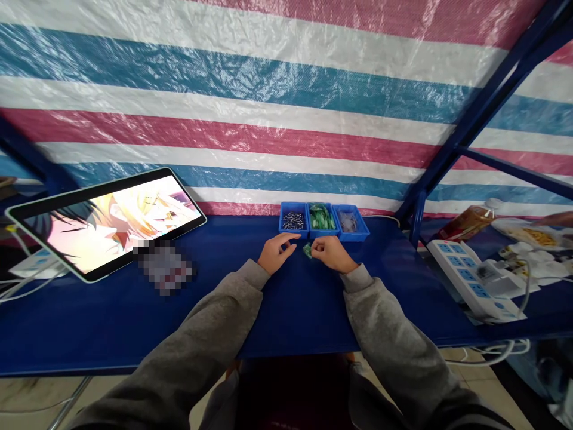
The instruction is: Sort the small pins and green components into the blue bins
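My left hand (278, 252) is over the blue table with thumb and fingers apart, holding nothing. To its right, my right hand (332, 253) pinches the edge of a small green packet (307, 250) close to the table top. Behind my hands stand three small blue trays side by side. The left tray (281, 226) holds many dark metal screws (294, 221). Green packets (321, 216) fill the middle tray (324, 232). In the right tray (357, 237) lie clear plastic bags (348, 221).
A tablet (111, 221) leans at the back left, with a blurred item (166, 269) before it. At the right are a white power strip (470, 278), a bottle (472, 221), plugs and cables, and a bag of food (535, 236) near another person's hand (561, 219).
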A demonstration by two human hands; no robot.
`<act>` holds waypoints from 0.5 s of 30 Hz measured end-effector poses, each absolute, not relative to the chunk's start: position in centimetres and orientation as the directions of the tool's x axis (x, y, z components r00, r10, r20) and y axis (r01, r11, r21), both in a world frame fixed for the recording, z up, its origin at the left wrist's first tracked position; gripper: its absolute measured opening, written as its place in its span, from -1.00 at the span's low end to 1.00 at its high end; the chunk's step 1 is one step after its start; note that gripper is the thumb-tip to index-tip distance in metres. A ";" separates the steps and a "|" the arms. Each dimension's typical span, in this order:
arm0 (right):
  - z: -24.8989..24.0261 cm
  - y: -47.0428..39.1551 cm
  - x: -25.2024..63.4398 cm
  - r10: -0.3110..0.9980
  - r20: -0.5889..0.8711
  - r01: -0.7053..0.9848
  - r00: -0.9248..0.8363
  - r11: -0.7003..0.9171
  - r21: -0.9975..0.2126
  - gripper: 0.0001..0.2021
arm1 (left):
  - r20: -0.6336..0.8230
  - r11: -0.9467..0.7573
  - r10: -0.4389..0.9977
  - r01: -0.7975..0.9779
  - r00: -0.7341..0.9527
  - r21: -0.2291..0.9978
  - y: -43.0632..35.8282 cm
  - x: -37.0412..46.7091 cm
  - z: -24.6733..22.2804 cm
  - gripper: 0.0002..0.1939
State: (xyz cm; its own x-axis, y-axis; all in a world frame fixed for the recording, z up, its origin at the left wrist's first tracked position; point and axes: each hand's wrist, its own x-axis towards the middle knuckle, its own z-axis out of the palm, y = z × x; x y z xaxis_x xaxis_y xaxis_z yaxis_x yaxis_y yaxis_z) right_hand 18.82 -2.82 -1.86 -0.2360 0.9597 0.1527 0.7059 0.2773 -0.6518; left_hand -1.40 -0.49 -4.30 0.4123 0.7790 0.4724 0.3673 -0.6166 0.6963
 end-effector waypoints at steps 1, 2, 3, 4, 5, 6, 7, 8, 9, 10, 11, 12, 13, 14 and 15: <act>-1.9 -2.8 18.8 0.954 0.173 0.647 -0.246 0.294 -0.703 -0.90 | 0.448 -0.601 0.783 0.341 0.432 0.723 -0.6 -1.4 -4.1 -0.68; -2.0 -2.8 18.9 0.950 0.185 0.596 -0.253 0.304 -0.743 -0.90 | 0.424 -0.586 0.785 0.319 0.451 0.745 -0.7 -1.4 -4.0 -0.66; -2.0 -2.8 18.9 0.947 0.190 0.557 -0.260 0.308 -0.771 -0.90 | 0.403 -0.572 0.785 0.301 0.470 0.763 -0.8 -1.3 -3.9 -0.64; -2.1 -2.8 18.9 0.944 0.191 0.528 -0.269 0.310 -0.791 -0.90 | 0.387 -0.563 0.781 0.286 0.490 0.775 -0.9 -1.3 -3.9 -0.63; -2.1 -2.8 18.9 0.941 0.191 0.508 -0.278 0.313 -0.802 -0.89 | 0.377 -0.558 0.776 0.273 0.506 0.784 -1.0 -1.2 -3.9 -0.61; -2.1 -2.9 18.9 0.939 0.194 0.495 -0.285 0.317 -0.809 -0.89 | 0.372 -0.557 0.770 0.262 0.518 0.788 -1.0 -1.2 -3.9 -0.61; -2.1 -2.9 18.9 0.936 0.198 0.488 -0.291 0.323 -0.811 -0.88 | 0.369 -0.556 0.765 0.253 0.528 0.791 -1.0 -1.1 -4.0 -0.60; -2.1 -2.9 18.9 0.934 0.203 0.483 -0.294 0.329 -0.811 -0.88 | 0.367 -0.554 0.763 0.247 0.532 0.795 -1.0 -1.1 -4.1 -0.61; -2.1 -2.9 18.9 0.932 0.207 0.481 -0.297 0.333 -0.811 -0.87 | 0.363 -0.548 0.765 0.242 0.533 0.800 -1.0 -1.1 -4.2 -0.61; -2.1 -2.9 18.9 0.931 0.209 0.478 -0.299 0.336 -0.811 -0.87 | 0.359 -0.541 0.768 0.237 0.531 0.807 -1.0 -1.1 -4.3 -0.62; -2.0 -2.9 18.9 0.930 0.210 0.475 -0.302 0.338 -0.813 -0.87 | 0.353 -0.532 0.772 0.233 0.528 0.814 -1.0 -1.1 -4.4 -0.63; -2.0 -2.9 18.9 0.929 0.208 0.471 -0.306 0.338 -0.815 -0.87 | 0.349 -0.524 0.777 0.231 0.525 0.820 -1.0 -1.0 -4.4 -0.63; -2.0 -2.9 18.9 0.928 0.206 0.468 -0.310 0.338 -0.817 -0.86 | 0.344 -0.518 0.781 0.232 0.521 0.824 -0.9 -1.0 -4.5 -0.64; -2.0 -2.9 18.9 0.928 0.204 0.465 -0.313 0.337 -0.819 -0.85 | 0.341 -0.511 0.787 0.234 0.514 0.827 -0.9 -1.0 -4.5 -0.64; -2.0 -2.9 18.9 0.928 0.201 0.465 -0.314 0.335 -0.819 -0.83 | 0.338 -0.504 0.795 0.239 0.503 0.830 -0.9 -1.0 -4.6 -0.63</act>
